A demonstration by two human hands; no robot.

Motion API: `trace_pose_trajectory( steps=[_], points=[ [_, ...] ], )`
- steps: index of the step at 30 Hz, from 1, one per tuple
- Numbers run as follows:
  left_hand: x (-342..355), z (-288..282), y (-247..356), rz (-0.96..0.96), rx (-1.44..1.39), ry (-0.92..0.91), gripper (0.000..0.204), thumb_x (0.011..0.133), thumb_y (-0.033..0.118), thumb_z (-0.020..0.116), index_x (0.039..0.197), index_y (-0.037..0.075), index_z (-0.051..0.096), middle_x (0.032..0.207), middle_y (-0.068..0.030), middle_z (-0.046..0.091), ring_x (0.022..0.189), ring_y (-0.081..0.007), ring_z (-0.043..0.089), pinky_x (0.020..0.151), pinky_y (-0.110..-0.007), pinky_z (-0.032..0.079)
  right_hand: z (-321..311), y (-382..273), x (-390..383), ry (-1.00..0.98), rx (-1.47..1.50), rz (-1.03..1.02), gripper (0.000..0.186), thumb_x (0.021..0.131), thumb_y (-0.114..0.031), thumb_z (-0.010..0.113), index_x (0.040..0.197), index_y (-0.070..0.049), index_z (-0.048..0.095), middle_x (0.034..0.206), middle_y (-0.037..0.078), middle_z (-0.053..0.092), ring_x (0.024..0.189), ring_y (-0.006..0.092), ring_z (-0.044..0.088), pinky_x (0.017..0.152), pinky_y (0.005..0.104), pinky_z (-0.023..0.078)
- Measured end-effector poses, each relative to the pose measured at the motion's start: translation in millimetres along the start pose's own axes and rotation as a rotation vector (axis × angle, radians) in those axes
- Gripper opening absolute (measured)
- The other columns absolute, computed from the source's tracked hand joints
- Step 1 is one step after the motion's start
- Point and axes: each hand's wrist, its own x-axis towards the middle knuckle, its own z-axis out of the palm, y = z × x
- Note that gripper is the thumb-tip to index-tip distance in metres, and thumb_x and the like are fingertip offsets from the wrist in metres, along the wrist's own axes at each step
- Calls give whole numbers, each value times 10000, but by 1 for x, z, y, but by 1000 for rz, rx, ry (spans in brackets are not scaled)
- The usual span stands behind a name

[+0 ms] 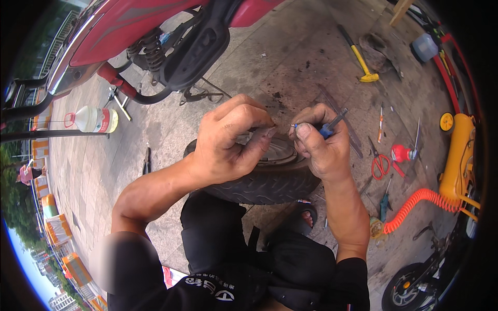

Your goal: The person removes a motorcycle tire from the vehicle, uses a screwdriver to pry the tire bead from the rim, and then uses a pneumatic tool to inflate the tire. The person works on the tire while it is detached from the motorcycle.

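Observation:
My left hand [233,137] is raised over the wheel, its thumb and forefinger pinched together. Whatever is between those fingertips, if anything, is too small to make out. Facing it, my right hand [324,145] is closed, with a tiny metal piece with a blue band [294,126] at the thumb and fingertip. Tucked in the same hand is a blue-handled tool [327,130], its dark shaft pointing up and to the right. Below both hands lies a wheel with a black tyre [270,185], close to my knees; the hands partly hide its rim.
A red motorcycle [124,31] stands at the upper left, near a clear jug [96,119] and pliers [147,160]. To the right lie a yellow-handled hammer [363,65], red-handled scissors [380,167], a red bottle [401,153] and a yellow air tank [456,158] with a coiled orange hose [415,203].

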Motion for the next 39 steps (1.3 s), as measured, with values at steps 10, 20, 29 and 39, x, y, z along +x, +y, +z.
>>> trace_pose_trajectory(
  steps=[10,20,29,39],
  points=[
    [2,5,2,-108,-12,-85,215,771,-37,707,979,10,681,894,-131,678,769,-298,695,644,-369,550,-7,2,-1,-28,-42,48,145,926,-149,710,902,-16,659,798,-20,630,739,37,528,662,229,445],
    [10,3,10,-643,-391,-151,159,826,72,697,942,-36,697,781,-88,691,682,-177,665,608,-285,515,-3,-1,1,-12,-231,-124,109,907,-90,719,900,-6,650,845,34,680,784,76,598,704,258,488],
    [17,-6,6,-1057,-761,-227,165,847,101,674,913,-50,691,763,-43,665,664,-82,584,590,-238,472,-4,-4,7,-113,-656,-510,141,799,33,743,880,-14,637,869,97,691,779,214,684,706,299,527],
    [8,3,19,-616,-228,-159,145,851,60,608,913,-51,678,719,-23,631,632,-47,526,542,-251,444,1,3,0,-64,-217,-197,69,908,-32,685,932,1,629,891,66,690,829,112,623,757,277,506]
  ],
)
